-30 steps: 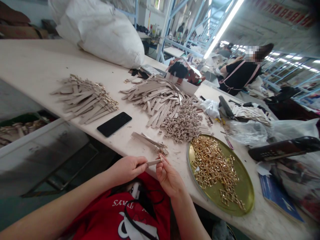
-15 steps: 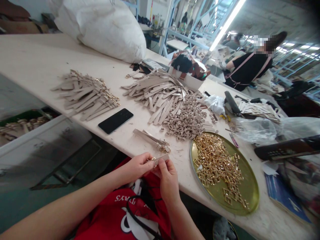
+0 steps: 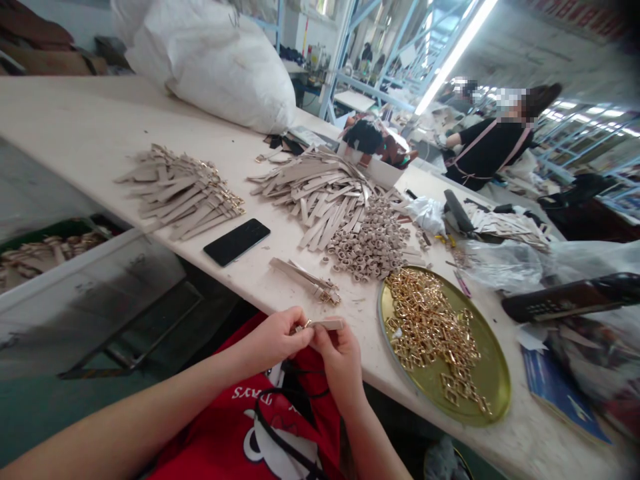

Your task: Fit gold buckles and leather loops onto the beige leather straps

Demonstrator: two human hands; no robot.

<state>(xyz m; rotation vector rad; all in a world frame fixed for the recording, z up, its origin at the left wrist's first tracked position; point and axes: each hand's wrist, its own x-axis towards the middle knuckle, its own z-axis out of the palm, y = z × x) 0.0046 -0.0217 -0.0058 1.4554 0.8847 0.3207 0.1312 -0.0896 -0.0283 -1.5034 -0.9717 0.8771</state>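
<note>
Between my hands, just off the table's near edge, is a beige strap (image 3: pixel 327 325) with a gold buckle at its left end. My left hand (image 3: pixel 285 337) pinches the buckle end. My right hand (image 3: pixel 340 353) grips the strap's other part between thumb and fingers. Just beyond them lies a small bundle of buckled straps (image 3: pixel 305 280). Farther off are a heap of loose beige straps (image 3: pixel 320 187) and a pile of small strap loops (image 3: pixel 367 243). Gold buckles (image 3: pixel 430 320) fill much of a round golden tray (image 3: pixel 493 360) to the right.
Finished-looking buckled straps (image 3: pixel 187 190) are piled at left, near a black phone (image 3: pixel 237 242). A big white sack (image 3: pixel 210 67) stands at the back. Plastic bags (image 3: pixel 500 263), a dark bottle-like object (image 3: pixel 570 297) and a blue booklet (image 3: pixel 560 387) lie at right. Another person (image 3: pixel 487 150) works beyond.
The strap between my hands now sits flatter, with its free end pointing right. My hands stay close together. The whole view has shifted slightly.
</note>
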